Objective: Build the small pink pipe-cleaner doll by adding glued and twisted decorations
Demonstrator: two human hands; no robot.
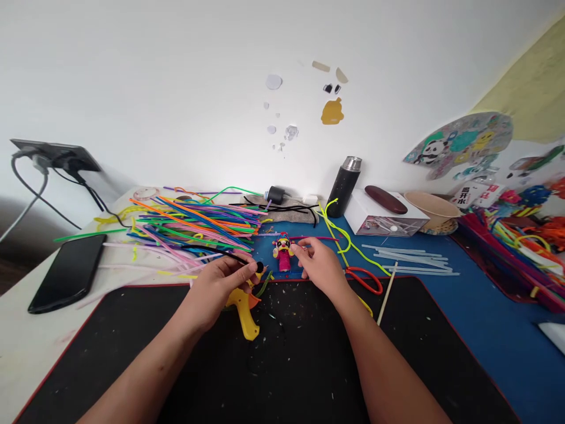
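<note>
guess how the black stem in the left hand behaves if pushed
The black stem seems springy rather than limp, sticking out from the left hand in a gentle curve. Being so thin, it's probably light and easily bent.

pink-and-yellow figurine (283,261), black strip (223,253), yellow glue gun (247,321)

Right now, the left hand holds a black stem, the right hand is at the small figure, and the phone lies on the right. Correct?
Not quite: the phone lies on the left, as the head view shows. The left hand does hold the black stem, and the right hand is at the small figure.
</note>
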